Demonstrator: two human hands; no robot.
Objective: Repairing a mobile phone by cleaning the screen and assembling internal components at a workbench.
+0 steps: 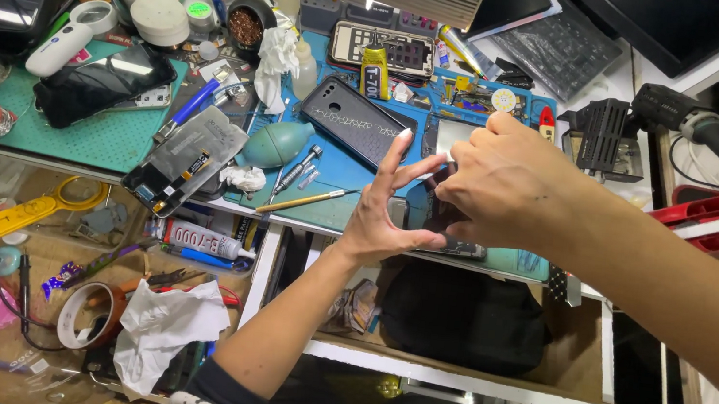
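— Blue mat (pixel 340 173) covers the middle of the worktop (pixel 568 81), and both hands meet over its near right corner. What do they hold?

— A dark phone (pixel 449 243), lying at the near edge of the mat. Only a strip of it shows below the hands.

— How is the left hand (pixel 384 218) set?

— It comes up from below, thumb laid along the phone's near edge, the other fingers (pixel 395 157) spread and pointing far. They look lifted off the phone rather than pressed on it.

— And the right hand (pixel 508 186)?

— It reaches in from the right and covers most of the phone. Its fingers curl down onto it, bunched together at the far left corner; whether they pinch a small part there cannot be told, because the hand hides it.

— What lies near them?

— Just far-left of the hands a black phone cover (pixel 354 126) rests slanted on the mat. Left of that sit a green blower bulb (pixel 276 144), a small screwdriver (pixel 296 169) and a thin yellow-handled tool (pixel 306 201). A glue tube (pixel 375 74) stands further off, and another tube (pixel 200 239) lies in the open drawer (pixel 30 283) on the near left, beside crumpled white paper (pixel 168 324).

— Anything on the right?

— A red-and-white holder (pixel 705 220), well apart from the hands.
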